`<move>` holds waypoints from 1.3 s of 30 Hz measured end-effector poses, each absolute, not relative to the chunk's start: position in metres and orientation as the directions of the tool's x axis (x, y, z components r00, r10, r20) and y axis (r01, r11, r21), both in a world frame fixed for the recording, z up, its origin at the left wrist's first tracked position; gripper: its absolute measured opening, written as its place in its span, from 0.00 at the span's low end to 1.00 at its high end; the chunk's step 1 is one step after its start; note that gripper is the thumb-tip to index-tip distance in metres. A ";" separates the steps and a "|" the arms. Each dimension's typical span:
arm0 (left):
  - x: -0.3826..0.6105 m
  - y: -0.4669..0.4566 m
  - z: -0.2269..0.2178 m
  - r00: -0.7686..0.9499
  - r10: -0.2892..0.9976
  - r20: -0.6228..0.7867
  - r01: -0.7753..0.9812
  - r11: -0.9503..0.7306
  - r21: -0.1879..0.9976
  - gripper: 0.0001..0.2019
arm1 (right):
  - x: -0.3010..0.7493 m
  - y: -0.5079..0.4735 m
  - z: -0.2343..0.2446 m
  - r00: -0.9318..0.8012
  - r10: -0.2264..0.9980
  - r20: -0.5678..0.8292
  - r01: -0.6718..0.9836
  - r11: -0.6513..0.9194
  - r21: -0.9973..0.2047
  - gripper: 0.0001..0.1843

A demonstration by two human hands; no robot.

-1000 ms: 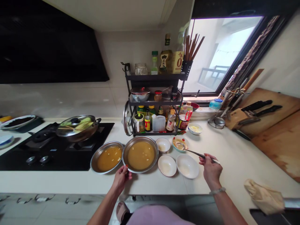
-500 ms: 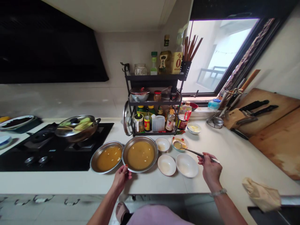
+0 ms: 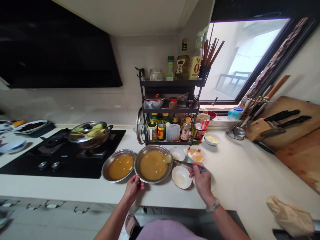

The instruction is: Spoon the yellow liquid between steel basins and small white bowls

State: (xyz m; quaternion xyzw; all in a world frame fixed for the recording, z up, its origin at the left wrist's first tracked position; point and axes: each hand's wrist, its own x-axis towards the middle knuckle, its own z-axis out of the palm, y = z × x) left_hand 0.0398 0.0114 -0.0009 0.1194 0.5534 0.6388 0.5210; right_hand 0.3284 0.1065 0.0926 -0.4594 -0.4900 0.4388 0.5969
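My left hand (image 3: pixel 134 187) is closed on the near left rim of a round metal bowl (image 3: pixel 137 176) of brownish broth with pale bits. Just left of it stands a second metal bowl (image 3: pixel 105 175) with similar, more orange liquid. My right hand (image 3: pixel 202 180) grips the handle of a ladle (image 3: pixel 183 162), whose head is over the right rim of the round metal bowl. Below and beside the handle are small white bowls (image 3: pixel 181 177), one of them partly hidden behind my right hand. A bowl with orange liquid and red spots (image 3: pixel 196 155) sits behind that hand.
At the left, a lidded pan (image 3: pixel 90 135) stands on the black stove (image 3: pixel 75 166). A black rack (image 3: pixel 170 83) of bottles and jars rises behind the bowls. At the right are a knife block (image 3: pixel 258 128), cutting boards (image 3: pixel 305 143) and a beige cloth (image 3: pixel 290 213).
My right hand has moved left with the ladle. Its head has gone from the bowl with red spots to the round metal bowl's rim. My left hand stays on that bowl's rim.
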 end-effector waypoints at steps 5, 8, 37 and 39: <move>0.039 0.011 -0.003 -0.413 0.808 -0.420 -0.538 0.156 0.828 0.23 | 0.319 0.092 0.085 -0.104 0.904 0.415 0.039 0.420 -0.907 0.13; 0.038 0.010 -0.005 -0.413 0.807 -0.421 -0.540 0.155 0.827 0.24 | 0.322 0.088 0.081 -0.219 0.847 0.485 0.039 0.504 -0.863 0.11; 0.038 0.010 -0.002 -0.435 0.794 -0.424 -0.519 0.164 0.839 0.25 | 0.431 0.146 0.058 0.552 0.828 0.094 -0.061 0.152 -0.986 0.24; 0.038 0.010 -0.001 -0.442 0.788 -0.428 -0.522 0.162 0.837 0.25 | 0.434 0.148 0.057 0.581 0.811 0.062 -0.114 0.156 -0.981 0.24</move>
